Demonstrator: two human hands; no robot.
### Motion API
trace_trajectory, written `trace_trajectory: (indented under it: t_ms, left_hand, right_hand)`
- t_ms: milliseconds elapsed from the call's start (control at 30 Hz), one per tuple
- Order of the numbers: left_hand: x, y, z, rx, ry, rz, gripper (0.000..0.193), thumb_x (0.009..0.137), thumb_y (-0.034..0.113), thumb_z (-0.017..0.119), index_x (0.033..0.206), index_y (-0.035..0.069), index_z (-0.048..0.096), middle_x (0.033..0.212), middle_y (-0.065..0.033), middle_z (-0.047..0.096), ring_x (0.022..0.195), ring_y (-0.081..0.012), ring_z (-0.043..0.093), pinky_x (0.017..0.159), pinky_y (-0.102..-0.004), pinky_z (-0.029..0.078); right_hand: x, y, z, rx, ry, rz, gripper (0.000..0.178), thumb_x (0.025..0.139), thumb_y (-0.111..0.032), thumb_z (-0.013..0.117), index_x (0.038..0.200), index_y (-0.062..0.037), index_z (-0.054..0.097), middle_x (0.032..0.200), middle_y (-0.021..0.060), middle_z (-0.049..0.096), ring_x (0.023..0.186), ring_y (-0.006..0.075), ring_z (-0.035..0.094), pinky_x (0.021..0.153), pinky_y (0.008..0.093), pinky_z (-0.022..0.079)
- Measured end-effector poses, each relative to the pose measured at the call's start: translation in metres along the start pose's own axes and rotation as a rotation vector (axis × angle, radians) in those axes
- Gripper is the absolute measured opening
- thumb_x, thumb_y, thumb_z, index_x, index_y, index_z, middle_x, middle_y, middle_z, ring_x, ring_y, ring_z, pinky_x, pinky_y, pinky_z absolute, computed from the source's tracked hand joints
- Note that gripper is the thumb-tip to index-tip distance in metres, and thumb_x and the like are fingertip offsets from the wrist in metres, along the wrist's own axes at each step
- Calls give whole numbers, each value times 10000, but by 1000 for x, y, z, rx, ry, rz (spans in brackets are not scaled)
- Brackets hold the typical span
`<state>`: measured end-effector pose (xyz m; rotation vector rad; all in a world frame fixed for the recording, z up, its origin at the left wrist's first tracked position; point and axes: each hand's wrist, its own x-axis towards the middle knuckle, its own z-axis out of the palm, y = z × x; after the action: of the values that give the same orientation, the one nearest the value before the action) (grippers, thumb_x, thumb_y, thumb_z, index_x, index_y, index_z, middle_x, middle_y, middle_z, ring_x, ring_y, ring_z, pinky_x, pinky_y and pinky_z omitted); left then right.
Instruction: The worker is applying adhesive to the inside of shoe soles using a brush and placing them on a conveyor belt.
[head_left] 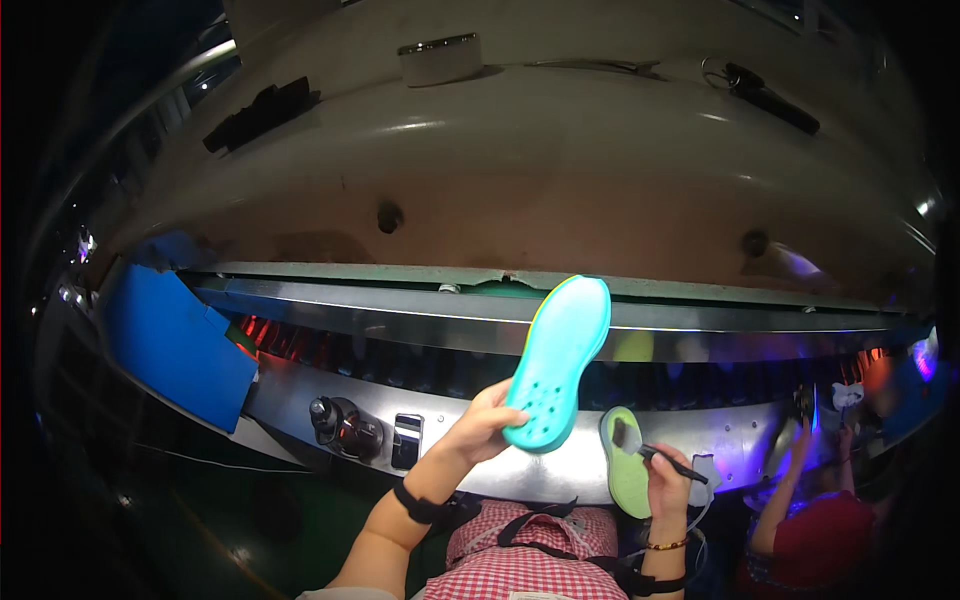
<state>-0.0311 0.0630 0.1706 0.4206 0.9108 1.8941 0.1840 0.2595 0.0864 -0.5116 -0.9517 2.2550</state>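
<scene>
My left hand (pixel 488 420) is closed on the heel end of a turquoise shoe sole (pixel 566 335), which has several small holes near that end. The sole is raised and tilted in front of the metal ledge, its far end leaning slightly right. In my right hand (pixel 668 487) is a brush (pixel 676 464) with a dark handle. Its pale bristle head lies over a light green sole (pixel 627 482) on the ledge; whether the bristles press on it I cannot tell. A thumb shows on the turquoise sole, and the other fingers are hidden behind it.
A dark conveyor (pixel 460 378) of rollers runs behind the metal ledge (pixel 480 470). A dark-capped jar (pixel 357 432) and a phone-like device (pixel 407 441) sit left of my arm. A blue panel (pixel 175 345) stands far left. A co-worker in red (pixel 825 540) is at the right.
</scene>
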Motion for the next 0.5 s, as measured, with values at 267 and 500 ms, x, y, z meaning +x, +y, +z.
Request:
trace_trajectory:
  t_ms: [267, 500]
  left_hand:
    - [-33, -54, -27, -369, -221, -159, 730, 828, 504, 445, 1362, 59, 225, 1304, -212, 368, 1197, -362, 385, 1010, -478, 304]
    - [-26, -82, -17, -612, -168, -145, 971, 711, 795, 76, 1337, 85, 293, 1259, -208, 422, 1146, -358, 434, 961, -502, 339]
  right_hand:
    - [-4, -11, 54, -31, -199, 37, 210, 745, 15, 568, 953, 45, 581, 952, 192, 621, 897, 258, 600, 868, 355, 452]
    - [15, 26, 84, -309, -251, 142, 210, 744, 13, 614, 950, 53, 608, 902, 127, 639, 826, 168, 600, 784, 272, 460]
